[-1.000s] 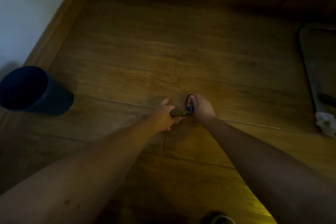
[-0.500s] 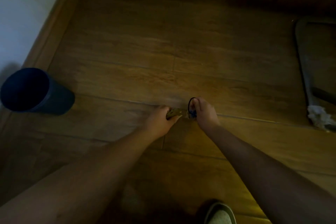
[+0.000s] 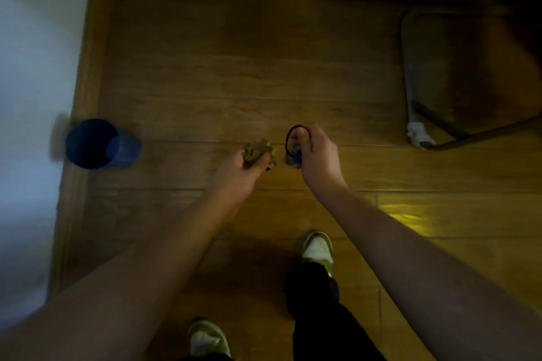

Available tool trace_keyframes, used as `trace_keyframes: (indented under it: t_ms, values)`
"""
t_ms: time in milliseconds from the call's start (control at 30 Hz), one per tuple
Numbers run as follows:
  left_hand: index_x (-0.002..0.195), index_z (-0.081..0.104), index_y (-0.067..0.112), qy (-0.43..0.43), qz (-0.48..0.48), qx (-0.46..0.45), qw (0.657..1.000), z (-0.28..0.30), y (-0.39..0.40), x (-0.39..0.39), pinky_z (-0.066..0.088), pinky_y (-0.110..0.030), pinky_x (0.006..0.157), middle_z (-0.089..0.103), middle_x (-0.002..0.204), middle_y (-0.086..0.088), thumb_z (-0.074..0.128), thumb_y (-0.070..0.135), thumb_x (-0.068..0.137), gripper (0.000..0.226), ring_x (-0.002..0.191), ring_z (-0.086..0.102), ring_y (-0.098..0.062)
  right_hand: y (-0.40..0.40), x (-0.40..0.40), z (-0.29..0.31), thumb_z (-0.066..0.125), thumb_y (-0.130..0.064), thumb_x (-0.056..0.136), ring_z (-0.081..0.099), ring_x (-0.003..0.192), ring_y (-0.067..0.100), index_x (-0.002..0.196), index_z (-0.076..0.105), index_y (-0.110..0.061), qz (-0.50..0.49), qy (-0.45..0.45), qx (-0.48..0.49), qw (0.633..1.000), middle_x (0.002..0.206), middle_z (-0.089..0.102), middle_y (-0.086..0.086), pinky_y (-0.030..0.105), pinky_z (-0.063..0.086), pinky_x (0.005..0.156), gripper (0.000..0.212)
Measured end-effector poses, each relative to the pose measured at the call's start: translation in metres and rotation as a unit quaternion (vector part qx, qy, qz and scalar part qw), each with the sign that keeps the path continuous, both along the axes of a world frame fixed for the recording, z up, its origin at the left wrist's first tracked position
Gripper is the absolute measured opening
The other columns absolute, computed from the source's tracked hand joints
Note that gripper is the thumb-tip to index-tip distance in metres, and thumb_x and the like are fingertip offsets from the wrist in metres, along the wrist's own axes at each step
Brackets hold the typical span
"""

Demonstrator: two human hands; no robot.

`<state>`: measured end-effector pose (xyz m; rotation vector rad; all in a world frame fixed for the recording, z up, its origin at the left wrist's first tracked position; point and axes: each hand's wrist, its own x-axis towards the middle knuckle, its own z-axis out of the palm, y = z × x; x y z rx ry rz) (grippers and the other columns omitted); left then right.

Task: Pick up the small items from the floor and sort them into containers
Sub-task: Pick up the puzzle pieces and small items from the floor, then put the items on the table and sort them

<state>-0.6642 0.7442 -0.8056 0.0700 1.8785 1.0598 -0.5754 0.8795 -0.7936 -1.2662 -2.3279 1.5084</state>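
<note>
A dim wooden floor [image 3: 264,61] runs up to a pale wall [image 3: 32,38] on the left, with a dark blue cup [image 3: 99,144] standing at the floor's left edge by the wall and a metal chair frame [image 3: 410,82] toward the far right corner. Above the middle of the floor, the left hand [image 3: 239,171] has its fingers curled round a clump of small tan pieces [image 3: 259,152], and just beside it the right hand [image 3: 318,155] pinches a black loop [image 3: 289,136] and some small blue bits [image 3: 294,155], too blurred to name. Two pale shoes [image 3: 318,249] stand near the floor's near edge.

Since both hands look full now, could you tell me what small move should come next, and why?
Probably carry the left hand leftward to the dark blue cup and drop its bundle of small tan pieces in. The cup stands open by the wall, and the right hand holds a black loop.
</note>
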Motion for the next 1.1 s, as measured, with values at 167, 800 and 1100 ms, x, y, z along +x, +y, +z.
trace_keyframes:
  t_ms: [167, 800, 1100]
  values:
    - [0.09, 0.053, 0.046, 0.008, -0.078, -0.004, 0.997, 0.095, 0.013, 0.011, 0.047, -0.045, 0.098, 0.066, 0.105, 0.013, 0.062, 0.054, 0.082, 0.014, 0.104, 0.062, -0.013, 0.002, 0.024, 0.108, 0.037, -0.028, 0.104, 0.052, 0.069, -0.005, 0.097, 0.054, -0.019, -0.046, 0.002, 0.002, 0.999, 0.081, 0.054, -0.017, 0.003, 0.037, 0.048, 0.021]
    - [0.11, 0.054, 0.041, 0.146, -0.177, 0.003, 0.973, 0.514, 0.071, 0.002, 0.048, -0.027, 0.089, 0.062, 0.103, 0.019, 0.054, 0.043, 0.091, 0.019, 0.097, 0.058, 0.0, 0.071, 0.014, 0.462, 0.035, -0.033, 0.103, 0.058, 0.069, 0.011, 0.089, 0.058, -0.028, -0.173, 0.166, -0.026, 0.97, 0.079, 0.062, -0.004, 0.026, 0.046, 0.06, 0.027]
    - [0.114, 0.056, 0.041, 0.206, -0.123, 0.055, 0.969, 0.608, 0.104, -0.011, 0.041, -0.014, 0.081, 0.064, 0.107, 0.021, 0.056, 0.042, 0.092, 0.022, 0.1, 0.055, 0.01, 0.114, -0.005, 0.56, 0.037, -0.031, 0.103, 0.061, 0.074, 0.005, 0.09, 0.06, -0.022, -0.075, 0.194, -0.01, 0.978, 0.082, 0.066, -0.003, 0.018, 0.047, 0.064, 0.028]
